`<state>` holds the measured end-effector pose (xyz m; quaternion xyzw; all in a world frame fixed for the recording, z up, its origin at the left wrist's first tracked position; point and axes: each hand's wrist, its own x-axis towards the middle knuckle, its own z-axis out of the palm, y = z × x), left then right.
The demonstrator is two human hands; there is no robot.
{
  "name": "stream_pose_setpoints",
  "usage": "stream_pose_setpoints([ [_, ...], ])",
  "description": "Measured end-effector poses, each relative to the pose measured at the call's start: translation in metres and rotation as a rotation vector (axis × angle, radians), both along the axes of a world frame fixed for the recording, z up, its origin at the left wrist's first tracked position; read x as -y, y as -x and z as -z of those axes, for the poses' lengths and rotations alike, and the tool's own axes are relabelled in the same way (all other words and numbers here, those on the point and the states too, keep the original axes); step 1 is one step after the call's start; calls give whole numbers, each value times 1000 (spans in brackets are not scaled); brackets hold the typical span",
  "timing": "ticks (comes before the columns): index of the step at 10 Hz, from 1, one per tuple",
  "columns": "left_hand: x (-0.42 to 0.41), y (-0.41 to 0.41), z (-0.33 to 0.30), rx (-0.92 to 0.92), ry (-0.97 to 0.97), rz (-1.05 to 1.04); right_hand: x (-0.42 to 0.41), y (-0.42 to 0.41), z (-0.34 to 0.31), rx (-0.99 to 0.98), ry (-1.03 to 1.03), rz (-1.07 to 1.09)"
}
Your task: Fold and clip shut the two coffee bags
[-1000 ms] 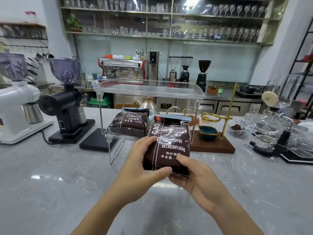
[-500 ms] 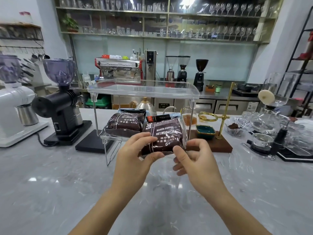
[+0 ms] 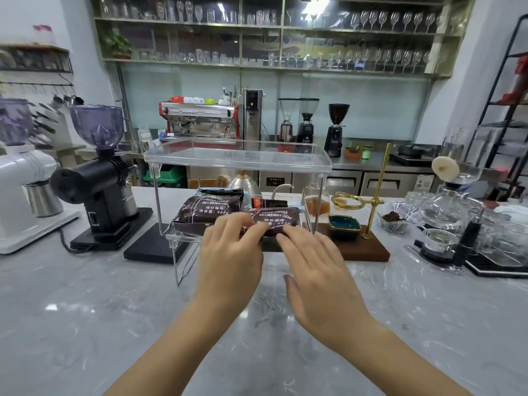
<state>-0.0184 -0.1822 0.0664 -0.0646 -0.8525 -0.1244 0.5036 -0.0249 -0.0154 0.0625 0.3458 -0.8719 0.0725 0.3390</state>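
Note:
Two dark brown coffee bags lie side by side on the lower shelf of a clear acrylic rack [image 3: 237, 164]. The left bag [image 3: 205, 212] has a light blue clip along its folded far end. The right bag [image 3: 278, 220] lies flat with its folded top pointing away. My left hand [image 3: 230, 252] has its straight fingers on the right bag's near left edge. My right hand [image 3: 317, 270] is spread flat, fingertips at the bag's near right edge. Both hands hide the bag's near end.
A black grinder [image 3: 100, 178] and a white grinder [image 3: 20, 172] stand at the left. A wooden tray [image 3: 368, 250] with a teal dish and brass stand sits right of the rack. Glassware crowds the far right. Grey marble counter [image 3: 114, 324] stretches in front.
The right bag went from being held upright in both hands over the counter to lying flat on the rack's lower shelf. Both hands have let go and straightened their fingers against it.

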Motion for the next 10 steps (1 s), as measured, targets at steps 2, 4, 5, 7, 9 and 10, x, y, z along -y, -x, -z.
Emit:
stream_pose_setpoints([
  [2, -5, 1, 20, 40, 75, 43, 3, 2, -6, 59, -127, 96],
  [4, -5, 2, 21, 166, 119, 41, 4, 9, -6, 109, -171, 138],
  [5, -7, 2, 21, 264, 142, 39, 5, 16, -2, 153, -207, 141],
  [7, -11, -2, 19, 358, 170, 33, 1, 21, 2, 185, -180, 119],
  [9, -10, -6, 13, 407, 167, 75, -11, 19, 2, 339, -117, -21],
  [10, -9, -6, 4, 372, 158, 103, -22, 16, -9, 366, -80, -42],
])
